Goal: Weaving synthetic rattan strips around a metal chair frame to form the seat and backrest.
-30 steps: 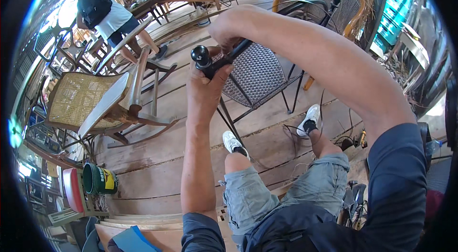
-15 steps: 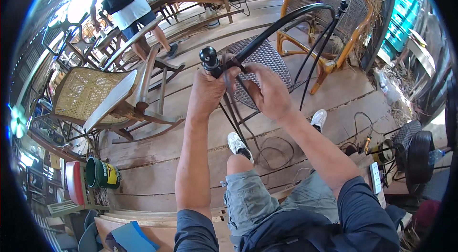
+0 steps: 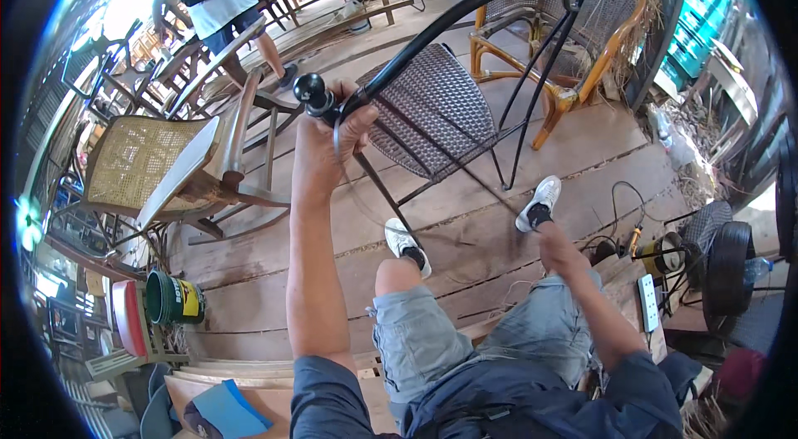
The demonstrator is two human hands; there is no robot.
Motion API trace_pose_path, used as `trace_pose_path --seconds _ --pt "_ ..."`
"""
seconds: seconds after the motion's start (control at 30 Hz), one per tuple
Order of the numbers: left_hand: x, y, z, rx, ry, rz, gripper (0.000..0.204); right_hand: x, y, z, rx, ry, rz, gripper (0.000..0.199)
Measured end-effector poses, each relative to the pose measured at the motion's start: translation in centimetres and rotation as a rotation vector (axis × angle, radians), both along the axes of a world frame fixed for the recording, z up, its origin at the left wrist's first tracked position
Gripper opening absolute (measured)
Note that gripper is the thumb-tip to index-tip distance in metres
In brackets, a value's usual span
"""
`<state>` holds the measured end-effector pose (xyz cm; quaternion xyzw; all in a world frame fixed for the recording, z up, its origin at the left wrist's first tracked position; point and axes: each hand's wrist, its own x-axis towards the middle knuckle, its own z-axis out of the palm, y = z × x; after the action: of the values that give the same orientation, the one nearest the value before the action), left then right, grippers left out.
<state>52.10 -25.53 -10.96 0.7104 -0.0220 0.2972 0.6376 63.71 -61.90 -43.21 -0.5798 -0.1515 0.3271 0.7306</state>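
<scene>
A black metal chair frame (image 3: pixel 465 2) with round knobs and a brown woven seat (image 3: pixel 440 110) stands in front of me. My left hand (image 3: pixel 328 127) is closed around the frame just below its left knob (image 3: pixel 312 91), holding the wrapped end of a dark flat weaving strand (image 3: pixel 416 119). From there the strand runs taut across the seat, down to the right. My right hand (image 3: pixel 561 250), blurred and apart from the frame, is closed near my right knee, at the strand's far end. Its fingers are partly hidden.
A rocking chair with a cane seat (image 3: pixel 158 156) stands at left, a rattan armchair (image 3: pixel 549 81) at far right. A green bucket (image 3: pixel 173 299) lies tipped at lower left. A power strip (image 3: pixel 648 303) and cables are at right. Another person (image 3: pixel 220 11) stands at far left.
My right hand has left the frame beside my left hand and swept down to the right, drawing the strand out. My left hand and the knob have shifted left.
</scene>
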Motion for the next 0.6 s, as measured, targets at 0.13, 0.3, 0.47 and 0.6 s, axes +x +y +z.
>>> trace_pose_path --seconds 0.13,0.3,0.47,0.6 --pt "0.5 -2.0 0.6 -0.098 -0.150 0.006 0.035 -0.2 -31.6 -0.8 -1.345 -1.021 -0.147 0.032" --pt "-0.2 -1.6 0.1 0.035 -0.049 0.049 0.035 -7.4 -35.5 14.8 -0.870 -0.150 -0.363 0.024" --pt "0.3 -1.8 -0.1 0.018 -0.046 -0.002 0.033 -1.9 -26.6 12.8 -1.478 -0.896 0.111 0.037" --pt "-0.8 -0.8 -0.5 -0.057 -0.033 -0.023 0.034 -0.8 -1.1 26.2 -0.873 -1.375 -0.166 0.046"
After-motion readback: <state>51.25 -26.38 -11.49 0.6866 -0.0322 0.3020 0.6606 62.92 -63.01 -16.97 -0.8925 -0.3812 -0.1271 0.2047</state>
